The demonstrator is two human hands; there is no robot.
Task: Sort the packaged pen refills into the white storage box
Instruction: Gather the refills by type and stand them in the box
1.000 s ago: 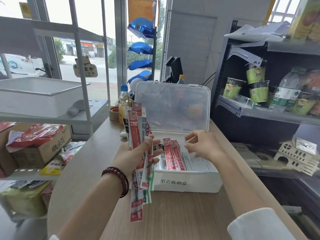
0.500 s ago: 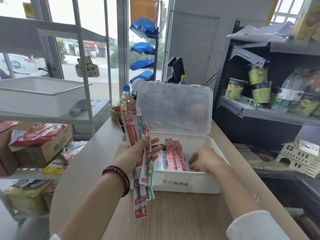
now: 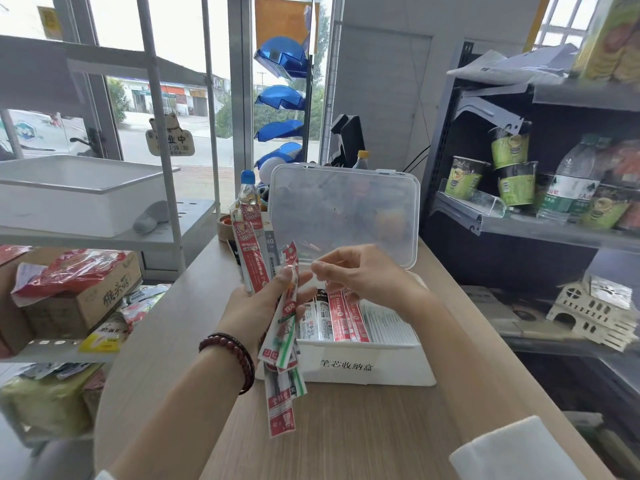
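Head view: left hand [image 3: 254, 308] grips a fanned bundle of packaged refills [image 3: 251, 261] just left of the white storage box [image 3: 363, 370], labels showing, likely for sorting. Right hand [image 3: 367, 277] hovers above the box, fingers loosely curled, apparently empty. Filed packets [image 3: 341, 317] lie inside.

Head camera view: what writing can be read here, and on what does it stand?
"笔芯收纳盒": front of the white storage box.
"业中", "19:30": cat-shaped sign on the glass.
"全针管", "黑": lowest of the refill packets.
Too blurred to read surely: cardboard box, green cups, water bottle.
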